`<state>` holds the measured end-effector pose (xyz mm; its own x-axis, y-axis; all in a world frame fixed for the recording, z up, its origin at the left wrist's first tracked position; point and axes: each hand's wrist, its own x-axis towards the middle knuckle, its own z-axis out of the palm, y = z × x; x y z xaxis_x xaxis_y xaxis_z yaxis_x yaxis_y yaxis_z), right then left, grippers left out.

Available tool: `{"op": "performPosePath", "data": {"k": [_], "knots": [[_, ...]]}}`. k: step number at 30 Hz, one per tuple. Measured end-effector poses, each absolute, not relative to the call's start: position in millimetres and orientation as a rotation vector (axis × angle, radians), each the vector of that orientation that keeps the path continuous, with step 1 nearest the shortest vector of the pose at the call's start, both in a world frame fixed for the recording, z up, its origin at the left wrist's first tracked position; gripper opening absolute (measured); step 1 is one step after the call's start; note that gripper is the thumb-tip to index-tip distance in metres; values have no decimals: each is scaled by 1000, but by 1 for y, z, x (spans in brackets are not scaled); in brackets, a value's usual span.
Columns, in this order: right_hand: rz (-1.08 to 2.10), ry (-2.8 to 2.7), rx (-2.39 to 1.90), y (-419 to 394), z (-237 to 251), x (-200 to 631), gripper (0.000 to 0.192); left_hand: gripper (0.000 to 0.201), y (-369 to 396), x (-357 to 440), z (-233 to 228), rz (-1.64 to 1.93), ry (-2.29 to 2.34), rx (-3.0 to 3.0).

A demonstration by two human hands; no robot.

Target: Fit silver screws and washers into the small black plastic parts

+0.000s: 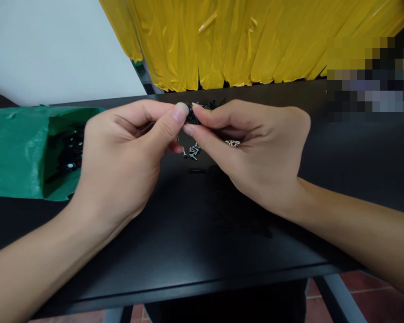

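Thumb and fingertips of my left hand (128, 143) pinch a small black part (192, 116) from its left side. My right hand (256, 143) grips the same part from the right, so the fingertips of both hands almost meet around it. Its exact kind is too small and too covered to tell. Just beyond and below the fingers, several small silver screws (194, 151) lie on the black table (195, 242). Some small pale metal pieces (233, 143) show behind my right thumb. A short black piece (197, 170) lies nearer to me.
At the left a green bag (16, 152) lies on its side, its mouth holding several black parts (70, 150). More dark bits (212, 105) lie behind my fingers. Yellow plastic sheeting (222, 45) hangs past the table's far edge, beside a white panel (54, 45).
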<state>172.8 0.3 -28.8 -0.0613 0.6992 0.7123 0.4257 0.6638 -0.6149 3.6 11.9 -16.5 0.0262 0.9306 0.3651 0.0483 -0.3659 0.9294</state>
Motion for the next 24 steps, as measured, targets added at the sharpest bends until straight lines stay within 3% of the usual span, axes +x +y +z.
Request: {"op": "performPosePath", "data": {"k": [9, 13, 24], "knots": [[343, -1610, -890, -4, -21, 170, 13, 2, 14, 9, -4, 1245, 871, 1243], [377, -1568, -876, -2, -22, 169, 10, 15, 15, 7, -11, 1303, 889, 1411], [526, -1569, -797, 2, -26, 173, 9, 9, 24, -7, -11, 1381, 977, 1665]]}}
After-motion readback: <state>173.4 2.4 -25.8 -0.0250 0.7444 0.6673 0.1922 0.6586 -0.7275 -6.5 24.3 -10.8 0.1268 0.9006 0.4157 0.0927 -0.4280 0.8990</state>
